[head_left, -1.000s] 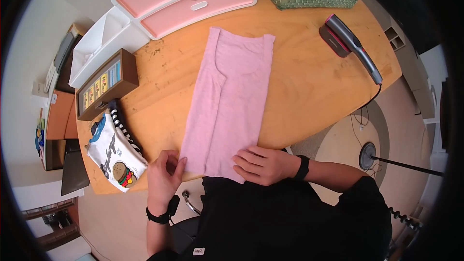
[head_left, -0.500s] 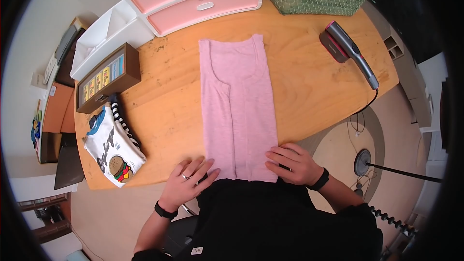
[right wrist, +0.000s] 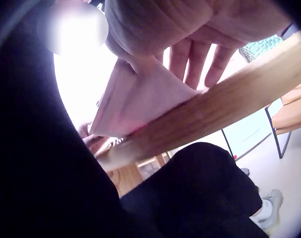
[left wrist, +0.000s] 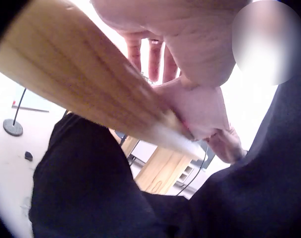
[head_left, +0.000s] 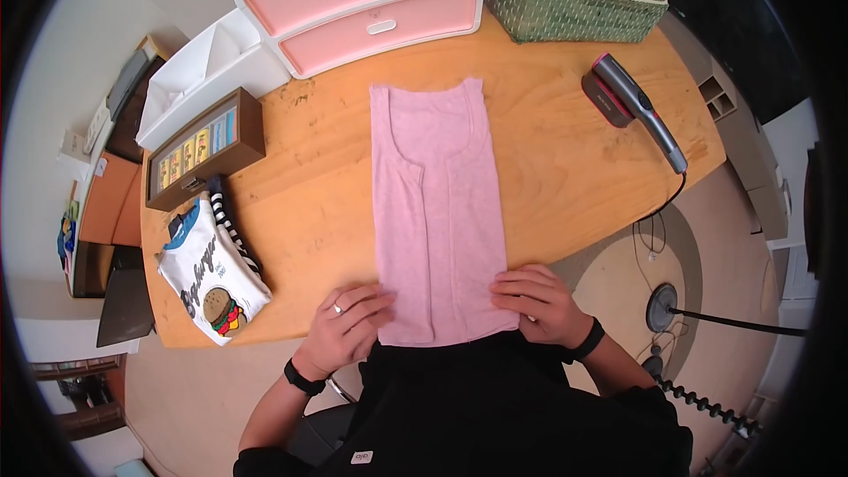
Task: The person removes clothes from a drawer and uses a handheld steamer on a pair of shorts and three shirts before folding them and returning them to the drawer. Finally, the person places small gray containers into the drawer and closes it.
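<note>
A pink top [head_left: 442, 212], folded into a long strip with its scooped neckline at the far end, lies flat on the wooden table. Its near end reaches past the table's front edge. At the near left corner, my left hand [head_left: 349, 322] pinches the cloth, fingers on top and thumb mostly hidden from above. My right hand [head_left: 543, 307] pinches the near right corner in the same way. From below, the right wrist view shows the overhanging cloth [right wrist: 140, 96] under the thumb, with the fingers [right wrist: 192, 64] stretched out beyond it.
Left of the top lie a folded white burger-print shirt [head_left: 212, 274] and a striped garment [head_left: 234, 234]. Behind them stand a brown display box [head_left: 238, 146] and a white bin [head_left: 212, 79]. Pink drawers [head_left: 371, 31], a green basket [head_left: 583, 13] and a corded handheld steamer [head_left: 638, 106] line the back and right.
The top has turned from slanted to nearly straight in front of me. My left hand has moved right onto its near left corner, and my right hand has shifted to the near right corner.
</note>
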{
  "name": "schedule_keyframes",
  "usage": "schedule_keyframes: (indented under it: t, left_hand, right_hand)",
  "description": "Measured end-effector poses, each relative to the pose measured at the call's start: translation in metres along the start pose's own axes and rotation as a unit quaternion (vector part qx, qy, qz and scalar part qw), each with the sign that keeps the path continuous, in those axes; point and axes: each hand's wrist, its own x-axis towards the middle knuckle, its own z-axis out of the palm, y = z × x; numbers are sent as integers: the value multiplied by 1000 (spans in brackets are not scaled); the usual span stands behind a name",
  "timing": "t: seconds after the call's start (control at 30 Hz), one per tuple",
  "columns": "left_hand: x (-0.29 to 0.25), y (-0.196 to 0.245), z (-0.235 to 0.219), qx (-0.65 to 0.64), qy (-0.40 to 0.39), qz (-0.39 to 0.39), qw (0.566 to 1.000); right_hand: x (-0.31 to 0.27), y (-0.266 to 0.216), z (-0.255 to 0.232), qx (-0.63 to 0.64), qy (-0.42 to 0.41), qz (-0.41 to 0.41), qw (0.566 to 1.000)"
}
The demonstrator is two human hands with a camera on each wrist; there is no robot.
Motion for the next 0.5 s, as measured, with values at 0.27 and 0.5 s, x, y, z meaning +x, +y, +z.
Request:
schedule_keyframes:
  t: [0.27,0.5]
  left_hand:
    - [43,-13,-11,-421,63,-319,847]
    - [105,-81,-18,-466,53,-372,801]
  right_hand:
    - [39,26,-24,193,15,130,972]
    - [100,96,-26,340,28,284,896]
